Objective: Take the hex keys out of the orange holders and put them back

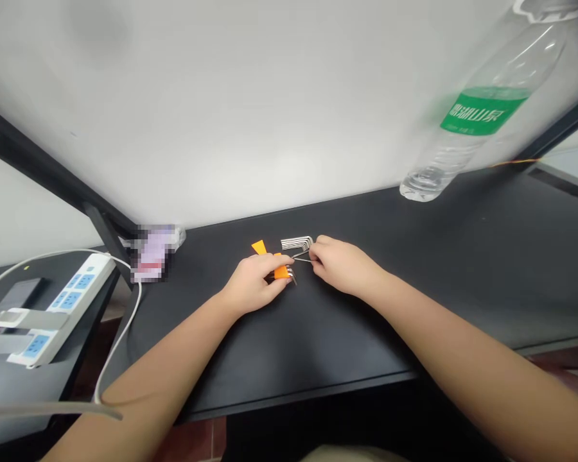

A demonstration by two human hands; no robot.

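My left hand (pixel 253 282) is closed around an orange hex key holder (pixel 282 272), with the ends of a few bent keys sticking out beside the fingers. Another orange piece (pixel 259 246) shows behind that hand; whether it belongs to the same holder I cannot tell. In my right hand (pixel 343 264), a thin hex key (pixel 302 260) is pinched, its free end pointing at the holder. Just behind the fingertips lie several silver L-shaped hex keys (pixel 296 243), side by side on the black tabletop (pixel 318 340). My right fingers partly cover their bent ends.
A clear plastic bottle (pixel 484 112) with a green label stands against the wall at the back right. To the left are a white power strip (pixel 72 298) with plugs, a dark phone-like object (pixel 19 295) and a loose white cable (pixel 133 321). A blurred-out lilac item (pixel 153 253) sits near the black frame.
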